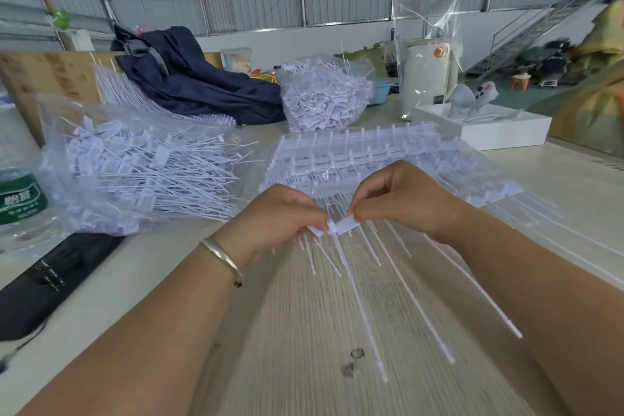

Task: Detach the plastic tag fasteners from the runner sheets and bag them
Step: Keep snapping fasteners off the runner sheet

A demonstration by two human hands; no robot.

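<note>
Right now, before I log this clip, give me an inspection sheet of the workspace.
Surface: pale wood-grain table.
Job's things: runner sheets stacked ahead; open bag of loose fasteners at left; second full bag behind.
Clutter: dark jacket, green-labelled bottle, black case, white box.
Fingers: left hand and right hand both pinch a fastener tag.
Cables: nothing seen.
Surroundings: corrugated walls, staircase.

I see both forearms bare, no sleeves reaching into the frame. On my left wrist sits a thin metal bangle (221, 257), pale silver-gold, open-cuffed, with a small dark end near the underside of the wrist. The left hand (277, 216) and right hand (405, 199) wear no gloves; I see no rings.
</note>
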